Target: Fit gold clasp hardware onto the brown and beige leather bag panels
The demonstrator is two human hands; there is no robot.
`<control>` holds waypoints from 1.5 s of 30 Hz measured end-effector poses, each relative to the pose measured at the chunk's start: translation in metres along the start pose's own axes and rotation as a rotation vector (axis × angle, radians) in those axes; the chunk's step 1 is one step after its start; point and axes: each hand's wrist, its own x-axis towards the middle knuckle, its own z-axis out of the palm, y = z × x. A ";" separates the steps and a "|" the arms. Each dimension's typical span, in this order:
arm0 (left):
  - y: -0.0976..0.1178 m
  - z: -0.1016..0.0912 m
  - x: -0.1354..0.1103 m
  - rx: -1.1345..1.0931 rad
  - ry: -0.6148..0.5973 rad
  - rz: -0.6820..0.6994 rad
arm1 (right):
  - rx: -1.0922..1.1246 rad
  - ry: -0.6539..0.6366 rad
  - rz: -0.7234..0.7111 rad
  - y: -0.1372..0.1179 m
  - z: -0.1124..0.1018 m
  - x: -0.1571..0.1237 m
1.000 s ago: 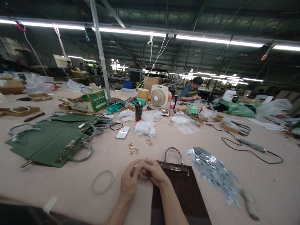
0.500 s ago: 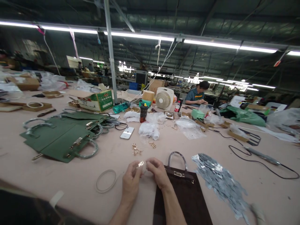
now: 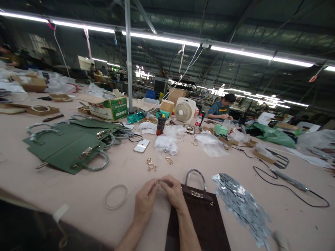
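My left hand (image 3: 144, 199) is closed in a pinch on a small gold-coloured metal fitting (image 3: 157, 183), mostly covered by fingers. Against it, the fingertips of my right hand (image 3: 173, 194) are pressed together; what they grip is hidden. Under my right forearm lies a dark brown handbag (image 3: 201, 216) with a wrapped handle and a metal clasp. Just beyond my hands are loose gold-coloured fittings (image 3: 151, 164) and a smaller group of gold-coloured pieces (image 3: 169, 160). A pale ring-shaped band (image 3: 116, 197) rests on the table left of my left hand.
Green handbags (image 3: 62, 146) are piled on the left. A heap of grey, shiny-topped pieces (image 3: 240, 198) spreads right of the brown bag, beside a corded pen-like tool (image 3: 289, 179). Farther back are a phone (image 3: 141, 145), plastic bags, a drink cup (image 3: 161, 124), a fan (image 3: 184, 110) and a seated person (image 3: 219, 107).
My right fingertips have come left to meet the left hand at the fitting, which shows less now. The camera view has shifted slightly.
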 end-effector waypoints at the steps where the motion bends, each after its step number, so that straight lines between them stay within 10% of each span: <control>1: 0.000 0.000 0.000 0.010 0.002 0.018 | -0.002 -0.008 0.002 0.000 0.000 0.000; 23: -0.006 -0.002 0.007 -0.087 0.024 -0.189 | -0.002 -0.022 -0.093 -0.006 0.009 -0.001; 45: -0.006 0.008 0.002 0.004 -0.062 0.145 | 0.136 0.003 -0.018 -0.007 0.001 0.002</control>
